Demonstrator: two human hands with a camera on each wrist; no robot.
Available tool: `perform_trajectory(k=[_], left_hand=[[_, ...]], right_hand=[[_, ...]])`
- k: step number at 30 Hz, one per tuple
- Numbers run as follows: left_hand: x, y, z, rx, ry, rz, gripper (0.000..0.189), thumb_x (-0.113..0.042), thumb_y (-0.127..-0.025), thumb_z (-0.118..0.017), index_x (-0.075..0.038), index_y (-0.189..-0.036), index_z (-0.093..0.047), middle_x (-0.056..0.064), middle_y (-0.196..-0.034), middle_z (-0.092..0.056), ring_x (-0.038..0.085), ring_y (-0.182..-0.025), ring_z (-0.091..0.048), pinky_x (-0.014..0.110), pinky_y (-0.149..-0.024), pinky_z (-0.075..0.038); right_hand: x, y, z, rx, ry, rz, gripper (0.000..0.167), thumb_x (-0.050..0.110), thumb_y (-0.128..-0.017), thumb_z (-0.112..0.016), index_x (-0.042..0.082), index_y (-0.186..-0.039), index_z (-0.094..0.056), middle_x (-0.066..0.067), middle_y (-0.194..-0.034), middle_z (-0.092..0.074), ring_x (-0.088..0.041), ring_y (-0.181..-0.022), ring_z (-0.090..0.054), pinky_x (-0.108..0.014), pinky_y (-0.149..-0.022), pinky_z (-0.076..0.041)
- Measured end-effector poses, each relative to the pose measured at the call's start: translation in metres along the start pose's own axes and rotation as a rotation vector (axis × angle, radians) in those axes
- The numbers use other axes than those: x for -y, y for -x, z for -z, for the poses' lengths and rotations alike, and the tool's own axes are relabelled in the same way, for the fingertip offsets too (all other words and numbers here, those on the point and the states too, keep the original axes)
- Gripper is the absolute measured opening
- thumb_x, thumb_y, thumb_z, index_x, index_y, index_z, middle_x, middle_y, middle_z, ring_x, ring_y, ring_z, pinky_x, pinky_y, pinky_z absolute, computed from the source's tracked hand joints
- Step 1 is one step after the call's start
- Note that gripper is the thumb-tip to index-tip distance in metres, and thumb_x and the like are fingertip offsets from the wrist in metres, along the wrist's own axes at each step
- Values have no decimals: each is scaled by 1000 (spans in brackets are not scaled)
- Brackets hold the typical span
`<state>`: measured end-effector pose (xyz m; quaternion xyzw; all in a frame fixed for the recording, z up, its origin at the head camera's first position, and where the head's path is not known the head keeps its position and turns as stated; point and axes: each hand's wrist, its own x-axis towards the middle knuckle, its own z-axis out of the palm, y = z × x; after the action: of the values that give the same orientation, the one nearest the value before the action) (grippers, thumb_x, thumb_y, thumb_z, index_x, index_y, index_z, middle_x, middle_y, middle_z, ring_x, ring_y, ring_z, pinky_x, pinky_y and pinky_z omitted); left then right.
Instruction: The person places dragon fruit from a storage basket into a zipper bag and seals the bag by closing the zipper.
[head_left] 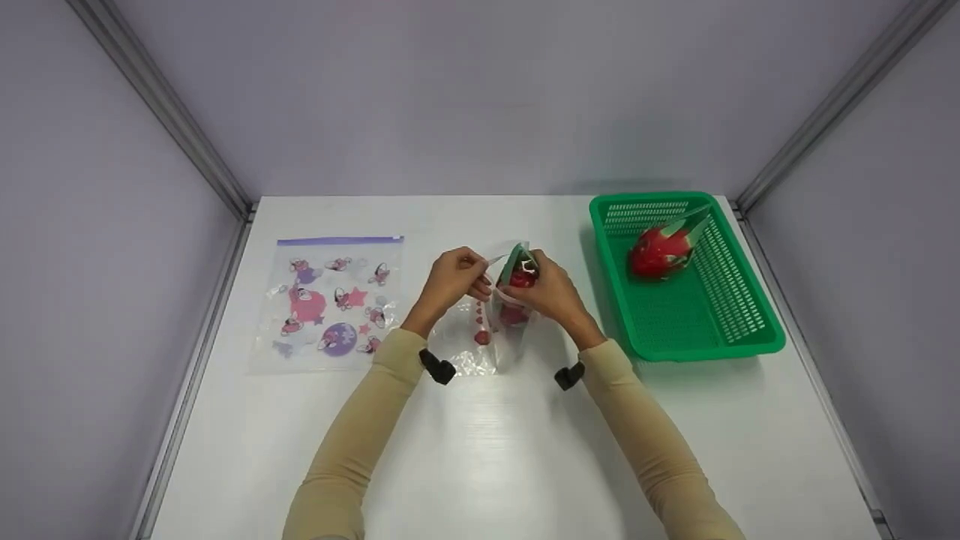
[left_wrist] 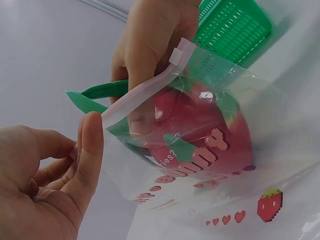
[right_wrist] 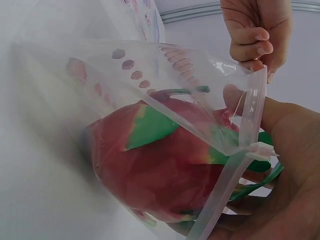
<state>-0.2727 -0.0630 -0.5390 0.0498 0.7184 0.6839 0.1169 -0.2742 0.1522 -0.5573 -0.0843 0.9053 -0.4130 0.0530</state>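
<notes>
A clear zip bag (head_left: 474, 364) printed with red strawberries and hearts stands partly upright at the middle of the table, its mouth spread apart. My left hand (head_left: 454, 279) pinches one edge of that mouth between thumb and fingers. With its fingers inside the mouth, my right hand (head_left: 553, 292) grips a red dragon fruit (right_wrist: 160, 170) by its leafy end. In the right wrist view the fruit's round body lies within the bag, and its green leaf tips stick out past the pinkish zip strip (right_wrist: 254, 110). A white slider (right_wrist: 261, 150) sits on the strip close to the right hand.
To the right stands a green plastic basket (head_left: 639, 341) with another dragon fruit (head_left: 660, 251) in it. A second clear bag (head_left: 322, 300), with a purple zip and pink cartoon prints, lies flat at the left. Grey walls (head_left: 480, 97) enclose the white table (head_left: 480, 450) at the back and sides.
</notes>
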Motion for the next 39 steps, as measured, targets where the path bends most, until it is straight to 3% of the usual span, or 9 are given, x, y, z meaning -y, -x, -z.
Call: perform_trajectory(k=[6,13,19,23,29,39], left_hand=[[-2,0,-2,1,12,5,15,-10,-108,-60,4,-110,-66,10,-83,-73,13,-62,-74,32,-63,-66],[-1,1,0,-20,38,-6,13,-7,-108,-58,5,-108,-63,11,-79,-74,14,-59,-74,31,-60,-66],[0,2,3,-36,39,-17,18,-7,-109,-58,10,-113,-60,11,-79,-74,14,-60,-74,32,-61,-66],[0,2,5,-45,42,-29,22,-8,-109,-57,13,-117,-59,9,-78,-73,13,-59,-73,31,-60,-65],[-2,3,8,-51,61,-37,21,-8,-109,-57,12,-117,-60,9,-77,-73,12,-57,-72,30,-59,-65],[-1,3,11,-55,6,-22,16,-15,-108,-60,1,-111,-64,8,-79,-74,14,-61,-70,27,-56,-62]], right_hand=[[1,-1,0,12,-45,20,76,29,-91,-86,-2,-149,-49,-25,-146,-61,-39,-135,-61,-54,-114,-52],[1,3,-1,8,-115,29,73,25,-94,-83,-2,-151,-46,-28,-148,-57,-39,-129,-62,-54,-109,-56],[-3,7,-2,17,-197,66,74,35,-98,-79,-1,-150,-39,-26,-150,-54,-39,-138,-58,-55,-114,-52],[-5,10,-3,51,-244,86,73,38,-95,-82,4,-143,-39,-21,-153,-50,-39,-144,-52,-55,-117,-50],[-9,12,-4,61,-262,142,68,23,-86,-90,4,-130,-42,-18,-152,-51,-42,-145,-51,-60,-114,-51],[-14,14,-5,36,-222,220,58,3,-91,-81,3,-140,-49,-22,-146,-59,-42,-141,-56,-60,-109,-55]])
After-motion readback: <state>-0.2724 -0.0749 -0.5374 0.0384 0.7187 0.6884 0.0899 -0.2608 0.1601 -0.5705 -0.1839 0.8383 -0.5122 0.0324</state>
